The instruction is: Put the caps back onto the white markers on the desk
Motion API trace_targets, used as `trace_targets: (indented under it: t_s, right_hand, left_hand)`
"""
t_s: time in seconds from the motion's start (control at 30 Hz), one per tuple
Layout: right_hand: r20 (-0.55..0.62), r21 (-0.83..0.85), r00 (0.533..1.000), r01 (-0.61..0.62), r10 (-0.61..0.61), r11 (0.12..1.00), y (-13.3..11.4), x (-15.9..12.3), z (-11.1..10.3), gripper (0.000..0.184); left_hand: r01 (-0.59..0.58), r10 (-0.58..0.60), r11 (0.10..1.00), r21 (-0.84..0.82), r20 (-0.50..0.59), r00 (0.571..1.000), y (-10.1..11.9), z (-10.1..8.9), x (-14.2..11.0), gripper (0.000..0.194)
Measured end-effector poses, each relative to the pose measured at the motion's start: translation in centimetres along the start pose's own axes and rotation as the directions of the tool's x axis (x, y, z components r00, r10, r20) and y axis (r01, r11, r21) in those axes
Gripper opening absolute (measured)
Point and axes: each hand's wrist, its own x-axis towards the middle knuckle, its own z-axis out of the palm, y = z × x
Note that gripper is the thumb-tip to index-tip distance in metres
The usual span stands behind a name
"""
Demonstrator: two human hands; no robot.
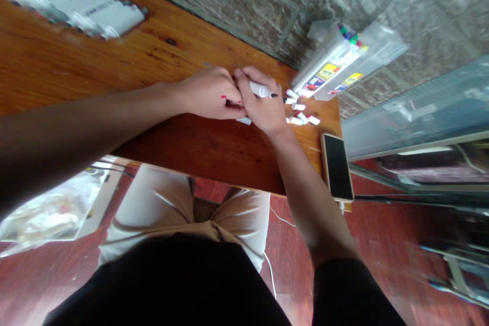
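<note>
Both hands meet above the wooden table in the middle of the head view. My right hand (267,109) is closed around a white marker (260,89), whose dark tip points right. My left hand (212,92) presses against it with fingers curled, and small red spots show near its thumb. Whatever the left fingers hold is hidden. Just below the joined hands a small white piece (244,120) sticks out; I cannot tell whether it is part of a marker. Several loose white caps (299,107) with coloured ends lie right of my right hand.
Clear plastic marker cases (331,69) with coloured caps lean by the brick wall. A row of white markers (87,7) lies at the far left of the wooden table (160,56). A phone (338,167) rests at the right edge. Below left stands a white box (103,198) with plastic bags.
</note>
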Motion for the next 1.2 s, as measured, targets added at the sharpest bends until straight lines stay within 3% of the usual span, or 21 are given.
trace_targets:
  t_s: [0.53, 0.73, 1.2]
  right_hand:
    - [-0.007, -0.024, 1.000, 0.025, -0.025, 0.999, -0.04, -0.02, 0.03, 0.031]
    - [-0.006, -0.004, 1.000, 0.015, -0.015, 1.000, -0.01, -0.09, 0.03, 0.030]
    - [-0.057, 0.037, 0.998, 0.040, -0.037, 0.999, 0.22, 0.00, -0.09, 0.025]
  left_hand:
    - [0.064, -0.063, 0.997, -0.034, 0.021, 0.998, 0.53, -0.32, -0.08, 0.028]
    - [-0.052, 0.051, 0.996, 0.074, 0.013, 0.999, 0.64, -0.39, 0.04, 0.033]
    - [-0.069, 0.069, 0.998, 0.013, -0.014, 0.998, 0.70, -0.36, 0.01, 0.033]
